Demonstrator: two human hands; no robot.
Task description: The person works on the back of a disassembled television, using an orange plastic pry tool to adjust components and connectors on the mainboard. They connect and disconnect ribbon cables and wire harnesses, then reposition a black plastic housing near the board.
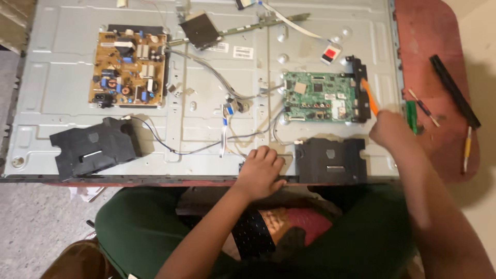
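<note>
Head view: left hand (pixel 261 170) rests curled, empty, on panel edge (pixel 155 178); right hand (pixel 391 129) grips orange tool (pixel 370 96).

i see a home repair corner: an opened flat-screen panel (pixel 62 77) with bare circuit boards (pixel 129 68), tools (pixel 454 90) on a worn red bench (pixel 429 31).

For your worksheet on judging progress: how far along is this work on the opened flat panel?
Done: the back cover is off, baring the metal chassis, the brown power board and both black speakers.
In hand: the right hand puts an orange-handled tool to the green circuit board; the left hand rests on the near edge.
Left: both boards remain in place, wired.
</note>
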